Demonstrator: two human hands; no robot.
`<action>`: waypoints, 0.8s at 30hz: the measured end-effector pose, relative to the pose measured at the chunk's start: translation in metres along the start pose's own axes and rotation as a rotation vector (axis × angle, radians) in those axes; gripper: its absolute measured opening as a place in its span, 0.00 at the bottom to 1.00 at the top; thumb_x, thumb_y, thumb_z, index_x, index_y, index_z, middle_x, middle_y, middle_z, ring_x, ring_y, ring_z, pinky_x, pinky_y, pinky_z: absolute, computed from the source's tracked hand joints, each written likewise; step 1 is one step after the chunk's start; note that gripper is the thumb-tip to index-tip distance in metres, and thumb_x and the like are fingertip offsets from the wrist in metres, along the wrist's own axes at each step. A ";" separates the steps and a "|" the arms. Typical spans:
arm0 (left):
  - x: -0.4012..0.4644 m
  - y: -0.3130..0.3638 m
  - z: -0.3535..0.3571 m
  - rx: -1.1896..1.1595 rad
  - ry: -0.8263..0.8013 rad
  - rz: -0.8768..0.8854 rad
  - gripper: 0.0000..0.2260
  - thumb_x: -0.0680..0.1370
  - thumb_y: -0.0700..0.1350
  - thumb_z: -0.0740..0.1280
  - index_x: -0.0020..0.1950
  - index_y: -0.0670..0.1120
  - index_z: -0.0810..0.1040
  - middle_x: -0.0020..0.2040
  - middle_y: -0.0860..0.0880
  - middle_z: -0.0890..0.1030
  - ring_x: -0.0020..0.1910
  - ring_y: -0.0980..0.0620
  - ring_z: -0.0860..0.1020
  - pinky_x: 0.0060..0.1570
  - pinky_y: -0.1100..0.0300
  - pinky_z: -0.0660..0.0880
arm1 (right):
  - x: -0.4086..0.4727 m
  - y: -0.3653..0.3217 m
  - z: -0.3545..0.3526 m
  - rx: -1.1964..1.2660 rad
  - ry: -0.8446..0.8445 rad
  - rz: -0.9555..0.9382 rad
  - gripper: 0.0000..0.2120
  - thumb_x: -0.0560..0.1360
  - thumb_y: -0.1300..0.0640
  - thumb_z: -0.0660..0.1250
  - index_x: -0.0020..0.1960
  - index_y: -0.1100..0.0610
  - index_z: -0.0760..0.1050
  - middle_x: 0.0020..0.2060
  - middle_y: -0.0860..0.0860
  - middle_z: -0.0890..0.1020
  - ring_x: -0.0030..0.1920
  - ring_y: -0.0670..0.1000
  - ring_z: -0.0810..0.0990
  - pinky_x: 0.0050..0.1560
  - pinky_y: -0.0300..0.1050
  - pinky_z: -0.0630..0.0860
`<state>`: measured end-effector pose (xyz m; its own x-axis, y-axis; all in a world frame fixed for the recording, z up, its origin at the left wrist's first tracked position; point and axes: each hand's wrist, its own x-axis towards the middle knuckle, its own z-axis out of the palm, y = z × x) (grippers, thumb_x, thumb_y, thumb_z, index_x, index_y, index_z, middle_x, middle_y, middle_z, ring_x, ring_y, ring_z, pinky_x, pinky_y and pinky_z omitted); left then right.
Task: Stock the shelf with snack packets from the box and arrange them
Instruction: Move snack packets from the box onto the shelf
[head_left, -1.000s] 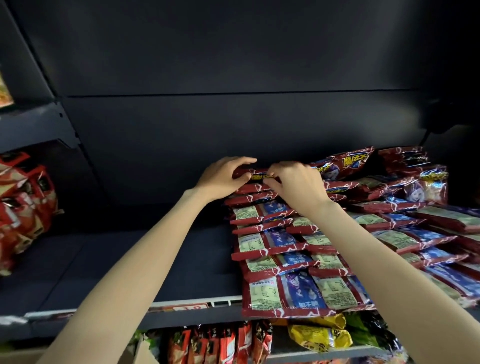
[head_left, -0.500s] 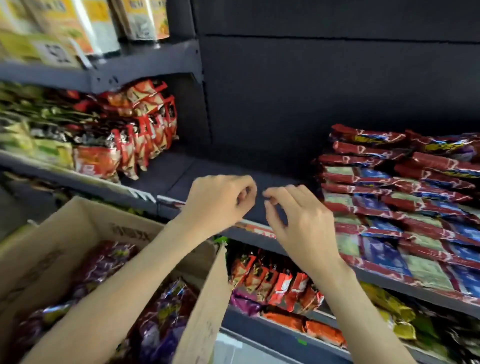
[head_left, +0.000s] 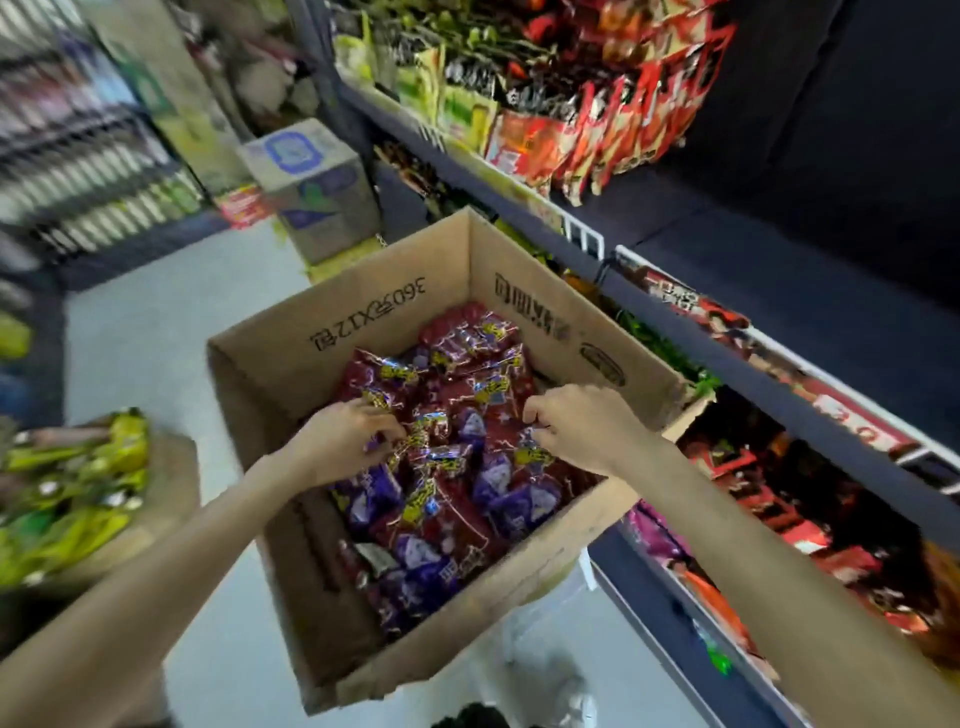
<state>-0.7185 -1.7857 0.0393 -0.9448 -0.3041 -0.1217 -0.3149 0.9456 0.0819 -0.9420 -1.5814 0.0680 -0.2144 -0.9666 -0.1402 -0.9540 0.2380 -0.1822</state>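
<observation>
An open brown cardboard box (head_left: 363, 322) with black print on its inner walls stands just beside the shelf (head_left: 769, 395), tilted corner-on to it. Inside lies a loose heap of glossy red and purple snack packets (head_left: 457, 467) with yellow labels, overlapping at all angles and filling the box bottom. The dark shelf has a bare stretch of board behind its white-edged front rail.

Red, purple and yellow snack packets (head_left: 457, 447) fill a brown cardboard box (head_left: 291, 379) with black print.
</observation>
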 end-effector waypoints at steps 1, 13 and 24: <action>-0.006 -0.014 0.006 0.037 -0.042 -0.043 0.09 0.73 0.47 0.68 0.52 0.51 0.81 0.49 0.51 0.82 0.48 0.45 0.80 0.47 0.53 0.77 | 0.013 -0.006 0.004 -0.049 -0.028 -0.019 0.12 0.79 0.51 0.59 0.61 0.51 0.73 0.55 0.52 0.79 0.56 0.55 0.78 0.51 0.51 0.76; 0.055 -0.113 0.029 0.363 -0.434 0.256 0.22 0.77 0.60 0.60 0.70 0.56 0.66 0.69 0.53 0.69 0.70 0.50 0.66 0.69 0.55 0.60 | 0.134 -0.071 0.067 -0.303 -0.053 -0.287 0.17 0.80 0.47 0.57 0.62 0.56 0.71 0.55 0.53 0.79 0.55 0.56 0.77 0.56 0.51 0.72; 0.088 -0.105 0.065 0.458 -0.594 0.747 0.24 0.74 0.62 0.64 0.66 0.52 0.70 0.61 0.50 0.75 0.62 0.48 0.72 0.60 0.52 0.70 | 0.134 -0.099 0.127 -0.222 -0.367 -0.238 0.26 0.76 0.45 0.63 0.70 0.56 0.65 0.62 0.54 0.75 0.64 0.56 0.71 0.60 0.50 0.67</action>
<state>-0.7626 -1.9044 -0.0440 -0.6497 0.3613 -0.6688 0.5094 0.8600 -0.0303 -0.8498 -1.7225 -0.0563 0.0650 -0.8850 -0.4609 -0.9978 -0.0501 -0.0445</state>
